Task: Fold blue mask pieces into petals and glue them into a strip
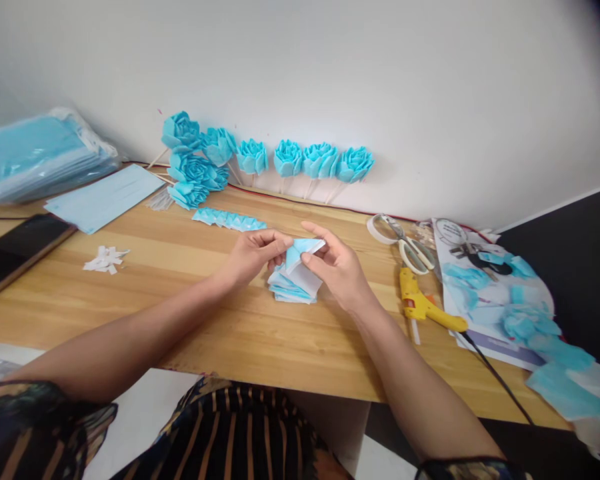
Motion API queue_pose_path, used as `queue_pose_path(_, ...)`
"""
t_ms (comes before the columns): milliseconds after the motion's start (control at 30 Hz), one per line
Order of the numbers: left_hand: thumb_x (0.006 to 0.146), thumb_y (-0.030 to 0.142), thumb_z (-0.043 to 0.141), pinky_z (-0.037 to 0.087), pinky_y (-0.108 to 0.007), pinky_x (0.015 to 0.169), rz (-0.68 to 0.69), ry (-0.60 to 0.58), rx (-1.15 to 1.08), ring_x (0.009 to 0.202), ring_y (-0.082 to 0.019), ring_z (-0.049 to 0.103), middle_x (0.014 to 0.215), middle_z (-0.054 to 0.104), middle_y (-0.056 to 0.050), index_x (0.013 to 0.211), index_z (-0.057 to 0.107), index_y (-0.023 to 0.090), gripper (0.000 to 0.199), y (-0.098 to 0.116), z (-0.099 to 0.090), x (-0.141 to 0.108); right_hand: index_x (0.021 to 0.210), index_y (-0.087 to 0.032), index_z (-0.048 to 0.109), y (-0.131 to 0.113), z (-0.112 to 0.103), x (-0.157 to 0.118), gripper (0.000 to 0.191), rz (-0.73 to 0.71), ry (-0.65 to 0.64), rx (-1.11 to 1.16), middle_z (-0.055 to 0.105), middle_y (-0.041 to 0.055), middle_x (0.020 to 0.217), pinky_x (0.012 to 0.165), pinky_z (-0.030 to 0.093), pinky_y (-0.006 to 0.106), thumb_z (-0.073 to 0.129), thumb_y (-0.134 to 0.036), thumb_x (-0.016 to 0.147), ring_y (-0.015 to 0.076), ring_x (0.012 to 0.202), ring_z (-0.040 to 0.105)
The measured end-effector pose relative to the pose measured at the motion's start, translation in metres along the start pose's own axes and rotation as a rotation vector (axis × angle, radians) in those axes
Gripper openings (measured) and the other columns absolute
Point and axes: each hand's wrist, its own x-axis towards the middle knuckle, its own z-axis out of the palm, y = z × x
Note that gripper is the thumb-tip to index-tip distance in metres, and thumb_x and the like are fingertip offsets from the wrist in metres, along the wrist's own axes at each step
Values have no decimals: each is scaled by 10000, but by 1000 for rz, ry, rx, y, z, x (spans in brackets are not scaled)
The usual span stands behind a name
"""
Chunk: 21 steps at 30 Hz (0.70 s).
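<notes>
Between my two hands is a small folded piece of blue-and-white fabric, held just above the table. My left hand pinches its left corner with thumb and fingertips. On the other side, my right hand grips it, thumb on the front and fingers behind. Right below lies a stack of blue-and-white fabric squares, partly covered by the folded piece and my fingers. A row of folded blue pieces lies a little beyond my left hand.
Several blue fabric roses on sticks lean along the wall. To the right are scissors, a tape roll and a yellow glue gun with its cord. A phone, white scraps and bagged blue sheets are at left.
</notes>
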Motion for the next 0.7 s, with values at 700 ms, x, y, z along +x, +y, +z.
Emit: queue_pose_path(700,732,368,795,387,-196,484,-34,10,11,492,-65,489,601,620,14,739,639,143,274,3,-3,1,1355,-265,581,2,-2,2,600,12,52,38,616,-27,781,702,507,308,734,-314,776,142,713,562)
